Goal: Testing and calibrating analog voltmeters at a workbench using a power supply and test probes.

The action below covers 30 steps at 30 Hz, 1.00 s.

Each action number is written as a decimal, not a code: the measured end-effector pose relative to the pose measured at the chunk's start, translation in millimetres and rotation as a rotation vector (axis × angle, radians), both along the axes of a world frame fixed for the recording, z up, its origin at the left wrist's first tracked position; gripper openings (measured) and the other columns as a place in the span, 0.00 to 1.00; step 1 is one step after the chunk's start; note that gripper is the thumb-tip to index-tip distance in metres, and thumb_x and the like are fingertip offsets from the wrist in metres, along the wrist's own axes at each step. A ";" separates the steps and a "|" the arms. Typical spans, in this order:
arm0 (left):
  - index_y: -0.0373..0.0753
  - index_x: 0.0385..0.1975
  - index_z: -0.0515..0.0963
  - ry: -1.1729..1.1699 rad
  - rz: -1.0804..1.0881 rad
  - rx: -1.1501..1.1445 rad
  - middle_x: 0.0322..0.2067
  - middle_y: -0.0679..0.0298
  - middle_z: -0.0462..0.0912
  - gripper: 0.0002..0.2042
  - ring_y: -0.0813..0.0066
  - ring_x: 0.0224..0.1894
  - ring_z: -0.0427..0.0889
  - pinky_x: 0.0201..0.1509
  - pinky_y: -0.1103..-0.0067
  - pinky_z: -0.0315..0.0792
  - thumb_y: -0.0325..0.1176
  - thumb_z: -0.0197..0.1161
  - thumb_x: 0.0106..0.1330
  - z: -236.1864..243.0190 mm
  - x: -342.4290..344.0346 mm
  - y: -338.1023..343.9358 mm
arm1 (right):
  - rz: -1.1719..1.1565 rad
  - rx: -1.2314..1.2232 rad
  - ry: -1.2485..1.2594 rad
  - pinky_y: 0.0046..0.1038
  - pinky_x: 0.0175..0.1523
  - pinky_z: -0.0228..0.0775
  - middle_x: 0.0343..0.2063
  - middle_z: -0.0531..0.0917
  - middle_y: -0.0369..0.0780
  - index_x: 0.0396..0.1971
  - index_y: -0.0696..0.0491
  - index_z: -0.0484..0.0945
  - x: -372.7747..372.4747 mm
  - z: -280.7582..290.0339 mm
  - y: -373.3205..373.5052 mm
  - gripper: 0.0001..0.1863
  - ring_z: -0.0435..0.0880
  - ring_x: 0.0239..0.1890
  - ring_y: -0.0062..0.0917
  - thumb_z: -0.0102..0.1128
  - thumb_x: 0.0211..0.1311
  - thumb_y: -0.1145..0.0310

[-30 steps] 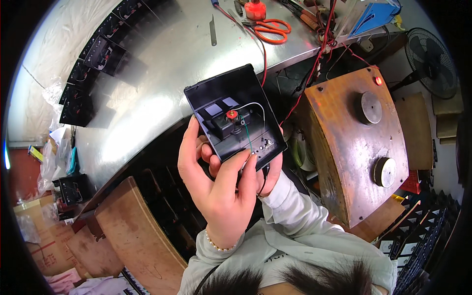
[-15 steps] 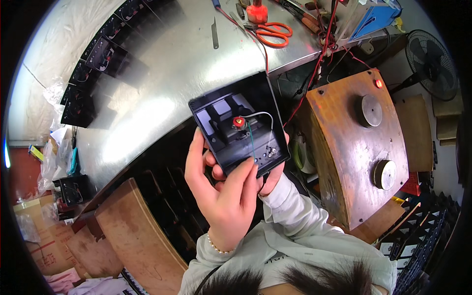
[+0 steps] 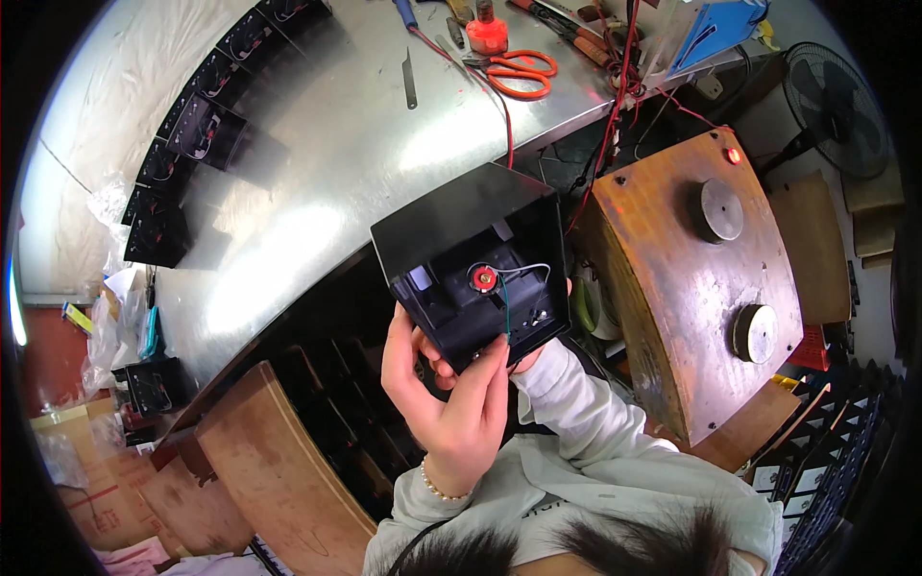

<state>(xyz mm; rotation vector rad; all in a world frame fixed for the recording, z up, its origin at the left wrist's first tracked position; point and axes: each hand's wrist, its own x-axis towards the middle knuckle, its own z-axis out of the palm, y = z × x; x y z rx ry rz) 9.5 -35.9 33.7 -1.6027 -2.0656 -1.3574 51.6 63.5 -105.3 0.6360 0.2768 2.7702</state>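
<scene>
I hold a black open plastic housing (image 3: 461,223) up in front of me, tilted so its inside faces me. Inside it is a small round red part (image 3: 484,278) with a grey-white wire (image 3: 535,268) and a thin green wire (image 3: 508,309) running from it. Below the near edge, the thumb and a finger of my left hand (image 3: 447,398) pinch the green wire's end. Another finger lies along the housing's left side. My right hand (image 3: 531,359) grips the housing from below and behind; most of it is hidden.
Several similar black housings (image 3: 206,134) line the metal bench (image 3: 317,144) at far left. Orange-handled scissors (image 3: 523,75), a thin blade (image 3: 410,79) and a red bottle (image 3: 487,34) lie at the back. A box with two metal knobs (image 3: 696,288) stands right, near a fan (image 3: 834,101).
The housing has tipped, so its outer top wall now shows. It and both hands sit slightly lower and further right in view. The left-hand pinch stays by the green wire.
</scene>
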 end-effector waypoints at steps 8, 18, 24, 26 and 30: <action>0.36 0.33 0.87 0.022 -0.014 0.013 0.62 0.46 0.65 0.11 0.71 0.36 0.71 0.38 0.80 0.67 0.17 0.74 0.49 -12.8 6.7 -4.0 | -0.058 -0.084 -0.055 0.50 0.68 0.66 0.65 0.68 0.59 0.70 0.60 0.59 20.0 -16.4 -5.7 0.50 0.73 0.63 0.55 0.55 0.54 0.39; 0.34 0.32 0.86 0.006 -0.039 -0.017 0.62 0.45 0.65 0.08 0.70 0.38 0.72 0.40 0.80 0.69 0.17 0.74 0.52 -16.3 9.1 -2.5 | -0.093 -0.102 -0.045 0.50 0.68 0.66 0.66 0.68 0.58 0.71 0.60 0.58 20.8 -33.8 -4.3 0.51 0.73 0.63 0.54 0.57 0.53 0.40; 0.34 0.31 0.86 0.004 -0.031 -0.034 0.62 0.45 0.65 0.07 0.68 0.42 0.73 0.37 0.81 0.69 0.17 0.74 0.53 -17.8 9.2 -4.4 | -0.086 -0.119 -0.038 0.50 0.68 0.66 0.66 0.68 0.57 0.71 0.60 0.58 20.2 -60.3 -7.6 0.52 0.73 0.64 0.53 0.58 0.52 0.41; 0.35 0.31 0.86 0.007 -0.028 -0.035 0.62 0.45 0.65 0.07 0.67 0.43 0.73 0.37 0.81 0.69 0.17 0.74 0.53 -17.4 9.1 -4.0 | -0.077 -0.128 -0.027 0.50 0.68 0.66 0.66 0.68 0.57 0.71 0.60 0.58 15.2 -66.5 -9.0 0.52 0.73 0.64 0.53 0.59 0.52 0.41; 0.35 0.36 0.86 -0.044 -0.027 -0.070 0.63 0.45 0.65 0.09 0.60 0.51 0.75 0.44 0.79 0.72 0.20 0.74 0.54 -13.2 -0.5 -5.8 | -0.061 -0.085 -0.041 0.50 0.68 0.66 0.66 0.68 0.57 0.72 0.60 0.57 4.7 -33.5 3.2 0.52 0.73 0.64 0.53 0.60 0.52 0.42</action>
